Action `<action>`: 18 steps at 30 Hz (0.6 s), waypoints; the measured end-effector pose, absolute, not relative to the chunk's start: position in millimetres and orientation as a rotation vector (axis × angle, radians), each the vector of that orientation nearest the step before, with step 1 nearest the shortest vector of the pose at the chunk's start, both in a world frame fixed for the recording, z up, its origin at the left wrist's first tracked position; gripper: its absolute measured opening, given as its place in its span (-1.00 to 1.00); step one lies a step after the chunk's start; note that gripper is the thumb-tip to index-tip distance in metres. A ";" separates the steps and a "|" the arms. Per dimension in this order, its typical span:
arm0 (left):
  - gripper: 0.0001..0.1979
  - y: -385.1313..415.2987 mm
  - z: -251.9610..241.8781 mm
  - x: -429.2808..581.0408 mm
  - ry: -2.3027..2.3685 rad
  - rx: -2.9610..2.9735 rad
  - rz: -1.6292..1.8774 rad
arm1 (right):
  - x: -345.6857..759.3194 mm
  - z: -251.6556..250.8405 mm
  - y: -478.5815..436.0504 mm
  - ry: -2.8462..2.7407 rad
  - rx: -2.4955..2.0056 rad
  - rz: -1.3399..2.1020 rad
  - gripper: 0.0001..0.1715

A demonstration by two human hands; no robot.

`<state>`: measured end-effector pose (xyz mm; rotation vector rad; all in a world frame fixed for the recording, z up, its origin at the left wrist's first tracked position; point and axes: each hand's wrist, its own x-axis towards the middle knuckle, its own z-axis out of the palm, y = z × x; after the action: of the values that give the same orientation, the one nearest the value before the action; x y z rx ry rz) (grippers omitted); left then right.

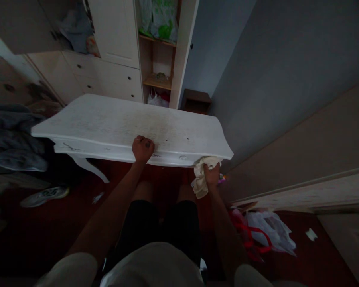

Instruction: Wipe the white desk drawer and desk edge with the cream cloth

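Observation:
A white table [113, 115] with a curved front and a bent leg stands before me, its top smudged grey-brown in the middle. My left hand [143, 149] is closed, fingers curled in, at the table's front edge near the centre. Whether anything is inside that fist is hidden. Towards the right end of the front, my right hand [212, 175] grips a cream cloth [201, 186]. The cloth is bunched against the table's front face, with part of it hanging down.
Behind the table is a white cabinet [116, 32] with drawers and open shelves holding bags. A grey wall [287, 79] runs along the right. Plastic bags [271, 231] lie on the red floor at lower right. Clothes [14, 135] and a shoe [44, 196] are at left.

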<state>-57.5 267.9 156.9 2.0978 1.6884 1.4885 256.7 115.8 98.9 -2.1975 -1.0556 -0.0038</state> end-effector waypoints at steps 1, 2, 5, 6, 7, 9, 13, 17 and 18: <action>-0.86 268.0 155.9 -59.3 1.641 2.084 1.517 | 243.7 96.8 119.0 -1.067 -2.195 0.017 -0.08; -0.86 268.1 155.3 -61.1 1.587 2.068 1.545 | 229.7 95.5 121.9 -1.102 -2.189 0.038 -0.08; -0.87 267.5 155.7 -66.1 1.462 2.013 1.604 | 184.0 98.2 130.2 -1.281 -2.132 0.113 -0.14; -0.87 267.2 156.5 -67.4 1.441 1.995 1.613 | 169.2 101.3 132.7 -1.320 -2.124 0.127 -0.16; -0.87 266.9 157.5 -68.4 1.425 1.978 1.616 | 155.5 105.1 134.8 -1.334 -2.128 0.127 -0.17; -0.87 266.3 159.6 -70.0 1.391 1.952 1.610 | 132.8 114.0 137.1 -1.343 -2.158 0.114 -0.19; -0.87 266.2 162.2 -71.6 1.348 1.912 1.574 | 102.5 128.5 137.4 -1.558 -2.182 0.130 -0.23; -0.86 267.1 162.5 -72.4 1.355 1.868 1.546 | 67.6 131.0 152.9 -1.756 -2.103 0.138 -0.24; -0.86 267.1 162.5 -72.8 1.355 1.857 1.540 | 56.2 129.9 160.1 -1.779 -2.076 0.140 -0.27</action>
<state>-72.8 267.1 162.5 1.8574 1.3554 1.5397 56.2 160.1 129.9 -2.0757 -1.7790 0.1398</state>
